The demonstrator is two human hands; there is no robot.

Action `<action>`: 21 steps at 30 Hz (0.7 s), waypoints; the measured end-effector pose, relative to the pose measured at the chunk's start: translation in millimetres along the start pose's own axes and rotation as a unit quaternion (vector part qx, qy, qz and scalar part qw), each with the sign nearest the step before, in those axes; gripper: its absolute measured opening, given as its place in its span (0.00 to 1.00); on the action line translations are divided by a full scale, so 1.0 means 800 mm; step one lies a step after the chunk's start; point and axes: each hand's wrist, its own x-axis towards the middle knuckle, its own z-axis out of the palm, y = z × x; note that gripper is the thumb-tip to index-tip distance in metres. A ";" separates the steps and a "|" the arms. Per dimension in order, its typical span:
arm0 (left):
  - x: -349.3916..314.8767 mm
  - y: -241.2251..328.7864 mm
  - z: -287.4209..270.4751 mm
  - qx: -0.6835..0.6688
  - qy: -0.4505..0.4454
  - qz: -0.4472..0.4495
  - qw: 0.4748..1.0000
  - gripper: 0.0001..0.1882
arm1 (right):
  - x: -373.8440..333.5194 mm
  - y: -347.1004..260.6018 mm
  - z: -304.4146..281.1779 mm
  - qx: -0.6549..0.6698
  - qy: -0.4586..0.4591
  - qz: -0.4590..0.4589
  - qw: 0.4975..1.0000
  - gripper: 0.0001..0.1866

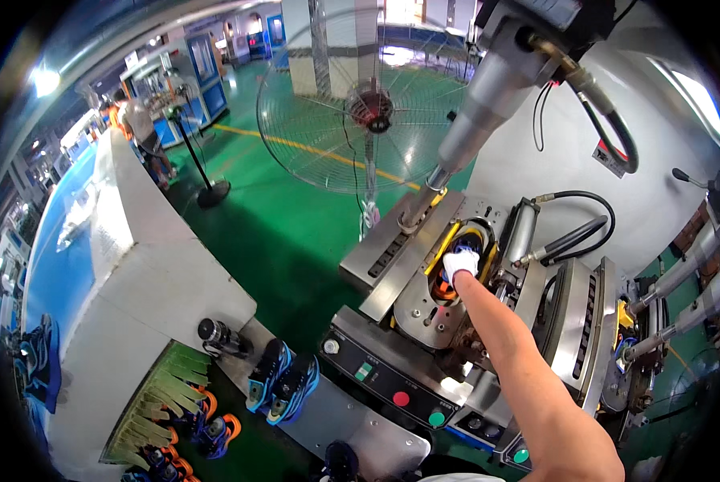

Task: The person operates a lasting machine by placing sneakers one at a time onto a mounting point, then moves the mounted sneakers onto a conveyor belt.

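Observation:
My right hand (461,263), in a white glove, reaches into the metal press station. Its fingers close over a dark shoe (442,287) with orange trim, which sits in the oval opening of a steel mould plate (424,312). The glove hides the middle of the shoe and part of the finger grip. Yellow bars (441,247) flank the opening. Above the mould's far side stands a thick hydraulic cylinder (488,100), its rod meeting a steel block (392,241). My left hand is out of view.
A control panel (384,384) with coloured buttons fronts the press. Blue shoes (291,387) stand on a metal shelf left of it, beside a dark bottle (222,337). More shoes (215,434) lie below a fringed opening. A large fan (368,108) stands beyond; people (139,128) are far left.

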 end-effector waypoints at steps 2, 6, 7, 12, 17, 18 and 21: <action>-0.041 -0.027 -0.003 0.051 -0.036 -0.012 0.998 0.15 | 0.025 -0.019 0.029 -0.050 -0.080 -0.004 0.996 0.26; -0.070 -0.077 0.026 -0.008 0.032 0.006 0.999 0.27 | 0.056 -0.005 0.044 -0.424 -0.002 -0.335 0.841 0.15; -0.077 -0.090 0.028 0.017 0.084 -0.033 0.996 0.30 | -0.006 -0.039 0.062 -0.483 -0.107 -0.338 0.800 0.16; -0.017 -0.101 0.058 -0.082 0.048 0.010 0.995 0.34 | 0.103 0.000 -0.047 0.101 -0.343 -0.091 0.930 0.12; -0.027 -0.120 0.005 -0.159 -0.028 -0.023 0.987 0.41 | -0.266 0.001 -0.149 -0.027 -0.207 -0.408 0.889 0.44; -0.021 -0.129 -0.006 -0.189 -0.012 0.021 0.982 0.39 | -0.345 0.031 -0.177 -0.046 -0.198 -0.437 0.876 0.43; 0.023 -0.158 -0.095 -0.166 0.063 0.117 0.977 0.32 | -0.415 0.175 -0.171 -0.197 -0.173 -0.522 0.812 0.45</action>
